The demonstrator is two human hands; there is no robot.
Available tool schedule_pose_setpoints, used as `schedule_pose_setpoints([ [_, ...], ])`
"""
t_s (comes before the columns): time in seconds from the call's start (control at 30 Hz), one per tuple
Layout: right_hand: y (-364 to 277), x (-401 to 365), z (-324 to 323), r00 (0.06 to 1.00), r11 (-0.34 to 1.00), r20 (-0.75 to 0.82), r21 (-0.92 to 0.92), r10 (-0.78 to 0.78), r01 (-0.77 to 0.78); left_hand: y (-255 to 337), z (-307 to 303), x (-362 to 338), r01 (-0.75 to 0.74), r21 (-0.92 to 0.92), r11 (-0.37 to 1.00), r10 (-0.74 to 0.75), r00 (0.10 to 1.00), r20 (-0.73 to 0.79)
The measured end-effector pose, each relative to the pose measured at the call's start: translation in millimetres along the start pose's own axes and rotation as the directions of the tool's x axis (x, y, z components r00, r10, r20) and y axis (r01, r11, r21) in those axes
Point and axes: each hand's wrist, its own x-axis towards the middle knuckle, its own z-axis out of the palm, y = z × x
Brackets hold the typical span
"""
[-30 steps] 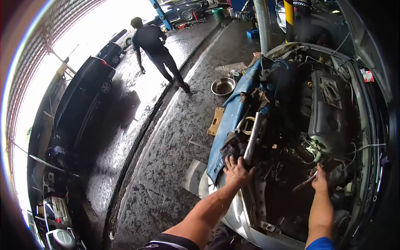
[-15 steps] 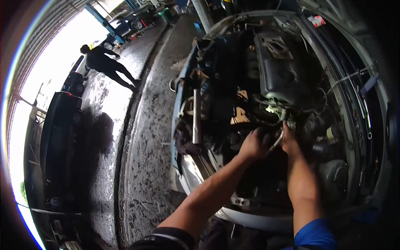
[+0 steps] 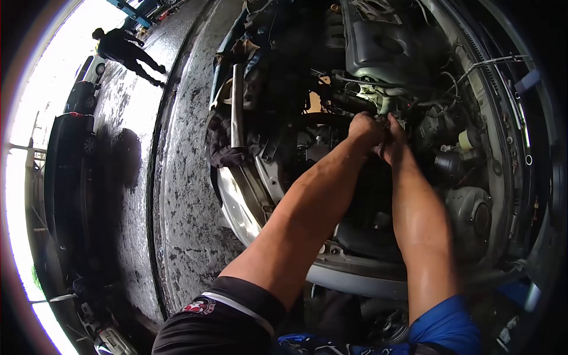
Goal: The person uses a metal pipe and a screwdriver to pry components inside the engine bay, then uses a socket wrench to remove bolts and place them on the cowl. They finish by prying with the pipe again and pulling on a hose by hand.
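Both of my hands are deep in a car's engine bay, close together just below the black plastic engine cover [image 3: 378, 47]. My left hand [image 3: 367, 128] is closed, its fingers curled inward beside the right one. My right hand [image 3: 394, 141] is closed too, with the thumb pointing up toward a pale hose fitting [image 3: 386, 105]. Whatever sits between the fingers is hidden by the hands and dark shadow. Around the fitting, light falls on metal engine parts and thin hoses.
A silver metal tube [image 3: 237, 106] lies along the bay's left side, near dark cloth [image 3: 225, 142] and the headlight [image 3: 239, 207]. The front bumper edge [image 3: 355, 281] crosses below my forearms. A person [image 3: 127, 52] in dark clothes is on the wet floor near parked cars [image 3: 68, 177].
The view has tilted down, so the engine bay sits higher in the picture. My hands have come closer together, and the pale, slender piece between them no longer shows.
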Motion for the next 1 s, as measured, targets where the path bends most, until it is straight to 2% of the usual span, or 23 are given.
schedule_pose_setpoints([
  [0.03, 2.1, 1.4, 2.0, 1.0, 1.0, -0.001, -0.005, 0.005, -0.005, 3.7, -7.7, -9.6, 0.006, -0.004, 1.0, -0.006, 1.0, -0.001],
  [0.1, 10.5, 2.6, 12.8, 0.998, 0.99, 0.064, -0.135, -0.025, 0.034, 16.5, -36.4, -40.1, 0.14, -0.168, 0.976, -0.142, 0.99, 0.003],
  [0.13, 16.3, 8.0, 15.8, 1.0, 0.991, 0.008, -0.136, -0.015, 0.016, -7.2, -26.5, -23.6, 0.1, -0.219, 0.971, -0.113, 0.992, -0.048],
  [0.17, 25.8, 27.6, 9.7, 0.996, 0.992, -0.092, -0.123, -0.015, 0.004, -10.8, -25.6, -21.2, 0.09, -0.226, 0.97, -0.099, 0.995, -0.029],
  [0.23, 28.6, 42.0, -11.9, 0.993, 0.956, -0.119, -0.287, 0.02, -0.054, -16.1, -19.7, -21.9, -0.029, 0.076, 0.997, 0.026, 0.999, 0.035],
  [0.3, 14.6, 9.6, 0.6, 0.995, 0.964, -0.076, -0.254, 0.061, -0.079, -14.0, -14.5, -26.6, 0.021, -0.113, 0.993, -0.017, 0.999, 0.034],
  [0.33, 10.4, 17.3, -11.0, 0.999, 0.965, 0.007, -0.261, 0.039, -0.036, -27.3, -10.0, 0.3, -0.185, 0.171, 0.968, 0.176, 0.982, 0.067],
  [0.37, 8.2, 28.2, -21.9, 0.995, 0.963, 0.099, -0.27, 0.028, 0.0, -44.2, -5.5, 26.3, -0.372, 0.423, 0.826, 0.348, 0.927, 0.136],
  [0.4, -0.4, 21.6, -19.7, 0.99, 0.954, 0.134, -0.3, 0.031, 0.011, -35.4, -14.8, 20.7, -0.287, 0.177, 0.942, 0.272, 0.957, 0.105],
  [0.43, -12.1, 10.9, -10.1, 0.984, 0.945, 0.177, -0.325, 0.034, 0.025, -20.2, -29.8, 14.4, -0.176, -0.074, 0.982, 0.182, 0.979, 0.093],
  [0.5, -15.6, 5.9, -1.6, 0.975, 0.846, 0.217, -0.508, -0.058, 0.163, -18.8, -41.1, 28.9, -0.264, 0.082, 0.961, 0.255, 0.961, 0.103],
  [0.53, -12.6, 2.3, 9.9, 0.959, 0.766, 0.217, -0.58, -0.181, 0.276, -15.1, -47.0, 29.9, -0.334, 0.185, 0.924, 0.304, 0.937, 0.174],
  [0.57, -16.9, -6.2, 19.9, 0.962, 0.77, 0.204, -0.58, -0.18, 0.267, -6.9, -54.0, 28.4, -0.409, 0.277, 0.869, 0.346, 0.905, 0.249],
  [0.6, -26.1, -17.2, 30.2, 0.945, 0.472, 0.232, -0.823, -0.228, 0.316, 7.1, -66.2, 11.2, -0.462, 0.437, 0.772, 0.393, 0.887, 0.244],
  [0.63, -33.1, -24.1, 32.5, 0.926, 0.104, 0.274, -0.945, -0.261, 0.309, 6.4, -59.5, 17.3, -0.212, 0.078, 0.974, 0.193, 0.961, 0.196],
  [0.67, -28.3, -12.3, 24.2, 0.832, -0.099, 0.444, -0.894, -0.331, 0.438, 8.7, -58.3, 12.4, -0.15, -0.092, 0.984, 0.164, 0.969, 0.183],
  [0.7, -28.6, -2.5, 12.6, 0.834, -0.099, 0.431, -0.9, -0.345, 0.425, 8.1, -57.2, 4.6, -0.082, -0.258, 0.963, 0.132, 0.975, 0.179],
  [0.77, -23.9, -4.4, 16.8, 0.758, -0.208, 0.51, -0.86, -0.407, 0.467, 25.7, -60.6, -18.2, -0.019, -0.21, 0.978, 0.057, 0.982, 0.178],
  [0.8, -21.9, -4.7, 16.1, 0.741, -0.199, 0.506, -0.861, -0.442, 0.469, 20.5, -55.8, -14.0, -0.051, -0.262, 0.964, 0.091, 0.985, 0.145],
  [0.83, -18.5, 8.0, 10.3, 0.74, -0.295, 0.497, -0.867, -0.453, 0.402, 20.1, -54.2, -10.9, -0.054, -0.261, 0.964, 0.097, 0.983, 0.158],
  [0.9, -23.0, -21.5, 22.0, 0.794, -0.243, 0.403, -0.914, -0.456, 0.324, 17.6, -51.1, -6.6, -0.049, -0.226, 0.973, 0.093, 0.977, 0.192],
  [1.0, -16.1, -4.7, 6.4, 0.791, -0.162, 0.393, -0.919, -0.47, 0.36, 10.7, -40.6, 1.5, -0.077, -0.216, 0.973, 0.122, 0.972, 0.203],
])
